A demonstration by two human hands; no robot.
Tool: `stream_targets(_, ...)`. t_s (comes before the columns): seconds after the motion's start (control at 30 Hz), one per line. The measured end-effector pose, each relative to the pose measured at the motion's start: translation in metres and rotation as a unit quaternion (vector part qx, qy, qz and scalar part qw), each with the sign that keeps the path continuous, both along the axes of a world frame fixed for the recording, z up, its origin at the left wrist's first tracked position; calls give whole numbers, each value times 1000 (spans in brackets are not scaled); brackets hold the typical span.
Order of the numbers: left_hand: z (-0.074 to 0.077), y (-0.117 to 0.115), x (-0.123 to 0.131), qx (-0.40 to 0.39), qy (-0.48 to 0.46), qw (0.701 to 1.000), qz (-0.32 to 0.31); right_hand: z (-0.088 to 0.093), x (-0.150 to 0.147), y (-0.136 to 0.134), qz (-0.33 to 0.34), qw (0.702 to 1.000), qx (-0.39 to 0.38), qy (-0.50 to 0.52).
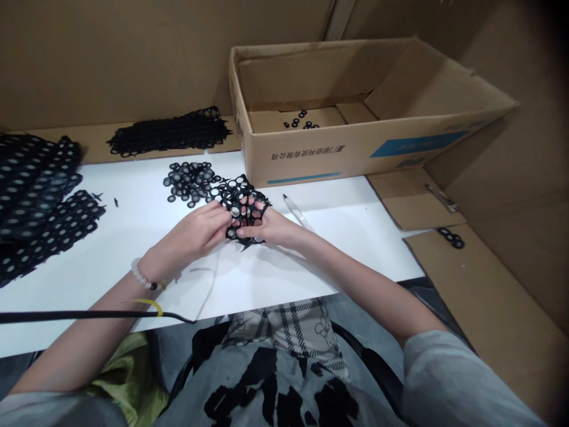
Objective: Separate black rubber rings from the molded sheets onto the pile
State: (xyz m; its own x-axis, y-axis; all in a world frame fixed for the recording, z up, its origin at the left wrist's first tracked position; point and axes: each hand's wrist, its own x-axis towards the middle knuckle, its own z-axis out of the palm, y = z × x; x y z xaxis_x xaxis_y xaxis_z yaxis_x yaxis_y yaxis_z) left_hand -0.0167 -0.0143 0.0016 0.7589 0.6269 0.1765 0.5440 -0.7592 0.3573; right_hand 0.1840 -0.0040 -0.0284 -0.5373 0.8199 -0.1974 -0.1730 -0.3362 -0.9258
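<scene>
Between my two hands is a black rubber sheet (235,188) full of round holes, bent and crumpled over the white table. My left hand (202,228) pinches its left edge, fingertips pressed together. From the right, my right hand (271,225) grips the same sheet, with the thumb in front and fingers showing through the holes. Whether a loose ring is in the left fingertips I cannot make out. Just beyond the left hand lies a pile of small black rings (189,181) with pale centres, touching or nearly touching the sheet.
Sheets with rings in them (40,201) are heaped at the left. A stack of black perforated sheets (169,131) lies at the back. The cardboard box (311,148) holds several rings. A pen (297,212) lies right of my hands; a black cable (89,316) crosses the front left.
</scene>
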Motion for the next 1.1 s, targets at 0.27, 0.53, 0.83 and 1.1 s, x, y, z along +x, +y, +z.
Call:
stream_targets(0.27, 7, -1, -2, -99, -126, 983, 90, 12, 4, 3, -47, 998, 48, -5)
stream_targets(0.53, -3, -4, 9, -279, -264, 909, 161, 14, 3, 6, -50, 998, 50, 0)
stream_targets(0.83, 6, -9, 8, 91, -3, 993, 68, 2, 0, 2, -28, 999, 42, -1)
stream_targets(1.1, 3, -1, 0, -8, 6, 1000, 5, -7, 0, 2, 25, 997, 71, -5)
